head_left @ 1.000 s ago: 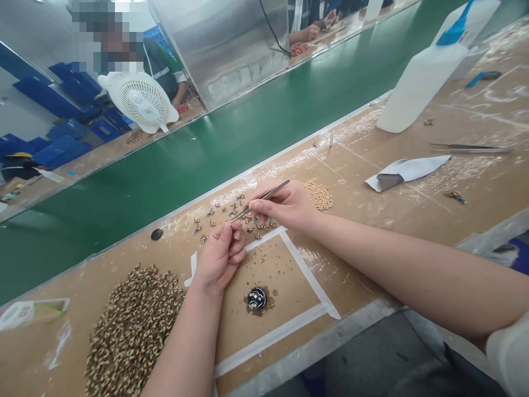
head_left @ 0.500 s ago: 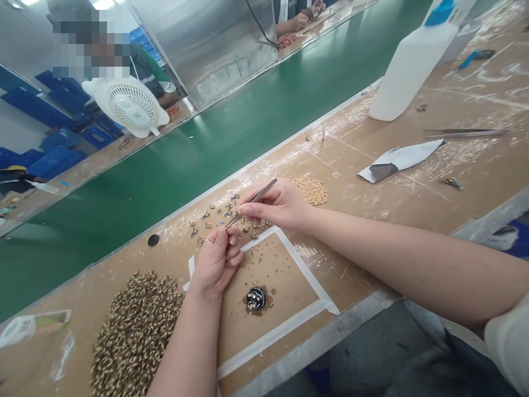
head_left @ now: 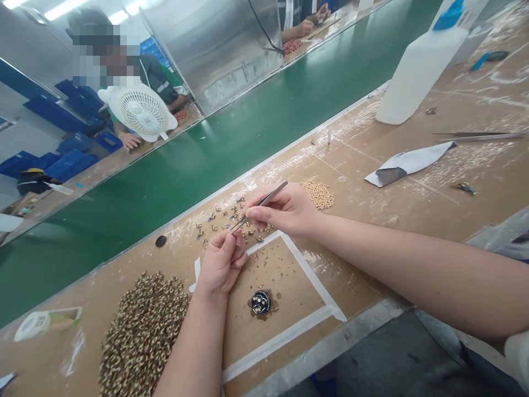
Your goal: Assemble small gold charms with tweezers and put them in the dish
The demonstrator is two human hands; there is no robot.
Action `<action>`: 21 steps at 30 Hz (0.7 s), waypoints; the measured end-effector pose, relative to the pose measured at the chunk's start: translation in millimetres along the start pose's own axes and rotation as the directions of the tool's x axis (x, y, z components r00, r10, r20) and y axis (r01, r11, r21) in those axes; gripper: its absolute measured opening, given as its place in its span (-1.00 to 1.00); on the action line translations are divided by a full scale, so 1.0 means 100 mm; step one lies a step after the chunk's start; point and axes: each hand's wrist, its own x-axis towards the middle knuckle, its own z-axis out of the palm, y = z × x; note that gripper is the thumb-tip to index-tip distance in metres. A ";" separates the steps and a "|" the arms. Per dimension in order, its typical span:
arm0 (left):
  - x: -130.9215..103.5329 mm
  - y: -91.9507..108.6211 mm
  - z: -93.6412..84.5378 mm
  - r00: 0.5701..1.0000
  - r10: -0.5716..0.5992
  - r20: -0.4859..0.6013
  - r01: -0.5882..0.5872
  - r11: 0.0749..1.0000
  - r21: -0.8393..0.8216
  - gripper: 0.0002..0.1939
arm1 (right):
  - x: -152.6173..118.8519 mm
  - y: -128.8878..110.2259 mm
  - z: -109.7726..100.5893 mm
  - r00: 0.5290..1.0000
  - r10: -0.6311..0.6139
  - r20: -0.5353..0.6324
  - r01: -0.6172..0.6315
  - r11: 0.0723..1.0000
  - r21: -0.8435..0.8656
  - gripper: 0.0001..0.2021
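Right fingers (head_left: pixel 259 213): gripping tweezers (head_left: pixel 270 196), go light
Left fingers (head_left: pixel 228 243): pinched closed (can't see on what), brace steady

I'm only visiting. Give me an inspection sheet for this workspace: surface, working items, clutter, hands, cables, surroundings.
Surface: scuffed brown tabletop; white tape frames a patch.
Working items: tweezers; glossy round black piece with pale spots; heap of small parts; scattered pieces; pale beads.
Clutter: blue-capped bottle, grey-and-white strip, black disc, second pair of tweezers.
Hands: right hand grips tweezers; left hand has fingers pinched at their tip, anything held too small to tell.
Cables: dark cable against metal panel.
Surroundings: green strip; white fan and co-workers beyond.
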 end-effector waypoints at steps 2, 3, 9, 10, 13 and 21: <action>0.00 0.00 0.00 1.000 0.009 0.006 -0.009 1.000 0.009 -0.67 | -0.01 -0.01 0.01 0.999 -0.037 0.014 0.037 0.999 -0.037 -0.75; 0.00 -0.01 0.00 1.000 0.017 0.007 -0.017 1.000 0.012 -0.68 | -0.01 -0.02 0.01 0.999 -0.054 0.010 0.054 0.997 -0.055 -0.75; 0.01 -0.01 0.01 0.992 0.128 -0.013 -0.128 0.991 0.028 -0.76 | -0.03 -0.07 0.02 0.990 -0.135 -0.043 0.128 0.983 -0.132 -0.71; 0.01 -0.01 0.01 0.988 0.151 -0.017 -0.150 0.988 0.033 -0.76 | -0.03 -0.07 0.02 0.988 -0.151 -0.041 0.144 0.979 -0.146 -0.72; 0.00 -0.01 0.03 0.980 0.196 -0.023 -0.195 0.979 0.059 -0.76 | -0.05 -0.10 0.04 0.977 -0.210 -0.029 0.202 0.965 -0.170 -0.78; -0.01 -0.05 0.02 0.972 0.233 -0.024 -0.229 0.968 0.102 -0.80 | -0.07 -0.09 0.04 0.966 -0.257 0.043 0.260 0.946 -0.191 -0.89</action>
